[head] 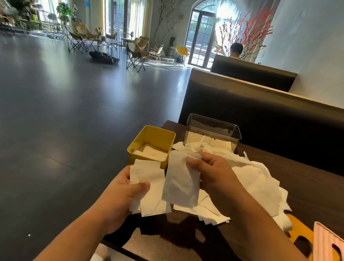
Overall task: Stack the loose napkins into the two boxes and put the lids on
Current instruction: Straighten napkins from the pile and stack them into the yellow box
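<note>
A: Right fingertips point(193, 161)?
B: Curled, pinching the top edge of a single napkin point(180, 184). Hangs free below the right hand point(213, 176).
A: Left thumb point(140, 186)?
B: Pressed onto a small stack point(150, 182), fingers curled underneath. Gripped by the left hand point(120, 194), just beside the single napkin.
A: Further out?
B: Loose pile point(258, 182) spread on the table point(314, 183), under and right of both hands. Yellow box point(143, 141) just beyond the stack, partly filled. Clear box point(213, 125) behind the pile, shallow layer inside. Yellow lid point(298, 232) and striped lid point(331, 248) far right, off both boxes.
A: Step in hand?
B: Probably gathering sheets into the held stack before boxing. Far from done, judging by the pile.
A: Next move?
B: Likely laying the single napkin square on the stack, edges matched, thumb eased to admit it. Thin paper, so prone to folding or slipping.
</note>
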`<state>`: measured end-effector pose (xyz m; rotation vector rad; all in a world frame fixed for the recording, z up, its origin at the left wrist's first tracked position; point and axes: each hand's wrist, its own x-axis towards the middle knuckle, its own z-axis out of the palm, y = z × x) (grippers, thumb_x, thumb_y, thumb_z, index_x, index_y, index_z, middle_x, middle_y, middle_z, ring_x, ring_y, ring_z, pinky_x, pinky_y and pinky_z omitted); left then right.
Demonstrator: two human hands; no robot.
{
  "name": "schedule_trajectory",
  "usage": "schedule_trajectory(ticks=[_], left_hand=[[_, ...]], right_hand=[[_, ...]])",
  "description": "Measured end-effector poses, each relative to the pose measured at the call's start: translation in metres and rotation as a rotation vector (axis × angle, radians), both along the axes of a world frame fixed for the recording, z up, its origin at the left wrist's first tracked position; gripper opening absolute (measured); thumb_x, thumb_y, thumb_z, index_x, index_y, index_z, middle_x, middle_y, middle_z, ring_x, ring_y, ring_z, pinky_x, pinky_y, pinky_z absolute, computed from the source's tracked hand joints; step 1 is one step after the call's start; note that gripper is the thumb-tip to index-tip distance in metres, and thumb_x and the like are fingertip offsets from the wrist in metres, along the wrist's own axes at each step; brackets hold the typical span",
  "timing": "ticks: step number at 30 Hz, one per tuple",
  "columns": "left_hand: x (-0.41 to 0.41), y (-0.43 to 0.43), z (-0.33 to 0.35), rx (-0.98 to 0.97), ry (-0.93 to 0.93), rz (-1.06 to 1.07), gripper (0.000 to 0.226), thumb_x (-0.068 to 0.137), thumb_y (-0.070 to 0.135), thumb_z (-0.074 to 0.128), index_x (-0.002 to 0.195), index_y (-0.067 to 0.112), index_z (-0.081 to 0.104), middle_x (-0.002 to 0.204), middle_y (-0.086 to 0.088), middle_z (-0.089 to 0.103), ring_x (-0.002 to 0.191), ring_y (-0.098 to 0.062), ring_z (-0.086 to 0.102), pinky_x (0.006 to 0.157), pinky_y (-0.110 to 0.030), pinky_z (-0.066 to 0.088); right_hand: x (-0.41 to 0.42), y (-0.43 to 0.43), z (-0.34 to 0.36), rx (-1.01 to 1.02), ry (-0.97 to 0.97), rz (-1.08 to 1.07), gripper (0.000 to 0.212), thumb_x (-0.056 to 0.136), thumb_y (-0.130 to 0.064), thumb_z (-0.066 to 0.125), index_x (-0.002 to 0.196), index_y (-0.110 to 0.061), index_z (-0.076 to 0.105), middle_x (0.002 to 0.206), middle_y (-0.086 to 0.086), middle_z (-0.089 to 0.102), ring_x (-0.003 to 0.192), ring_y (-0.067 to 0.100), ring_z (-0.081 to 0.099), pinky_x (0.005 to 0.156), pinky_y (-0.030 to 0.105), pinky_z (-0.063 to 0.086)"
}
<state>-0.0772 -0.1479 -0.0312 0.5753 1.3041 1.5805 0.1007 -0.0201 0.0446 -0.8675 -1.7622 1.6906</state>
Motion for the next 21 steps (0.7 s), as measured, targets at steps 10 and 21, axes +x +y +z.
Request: schedule_trajectory(ticks=[10,21], left_hand=[[0.018,-0.002,0.003,0.105,0.01,-0.075,0.054,0.086,0.026,0.075,0.137,0.022,0.056,0.123,-0.01,0.075,0.109,-0.033,0.075,0.086,-0.048,0.063],[0.019,0.003,0.006,0.038,-0.065,-0.003,0.028,0.105,0.026,0.058,0.133,0.027,0.059,0.115,-0.006,0.079,0.101,-0.031,0.078,0.08,-0.048,0.062]], right_hand=[[-0.022,-0.025,-0.027,0.371,-0.243,0.071,0.008,0.101,-0.032,0.067,0.098,-0.036,0.074,0.097,-0.017,0.069,0.093,0.003,0.064,0.072,0.009,0.046],[-0.02,-0.018,-0.045,0.134,-0.223,0.0,0.033,0.095,-0.021,0.074,0.123,-0.035,0.062,0.1,0.001,0.067,0.091,0.012,0.061,0.079,0.025,0.052]])
